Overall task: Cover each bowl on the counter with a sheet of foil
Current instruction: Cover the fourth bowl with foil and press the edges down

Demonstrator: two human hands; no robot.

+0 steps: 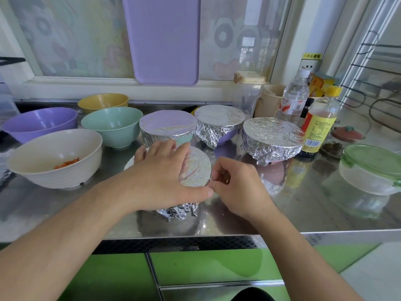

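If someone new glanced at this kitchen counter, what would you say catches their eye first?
Probably the two hands at centre: the left hand lies flat on a foil-covered bowl while the right hand pinches the foil at its rim. Behind them gleam three more crinkled foil-wrapped bowls. On the left stand four uncovered bowls: purple, yellow, mint green and cream.

Both bare forearms reach forward from the lower edge of the view, the left hand point(165, 170) lying flat with fingers straight and spread, thumb stretched rightward, while the right hand point(236, 187) sits just beside it, fingers curled inward, pinching.
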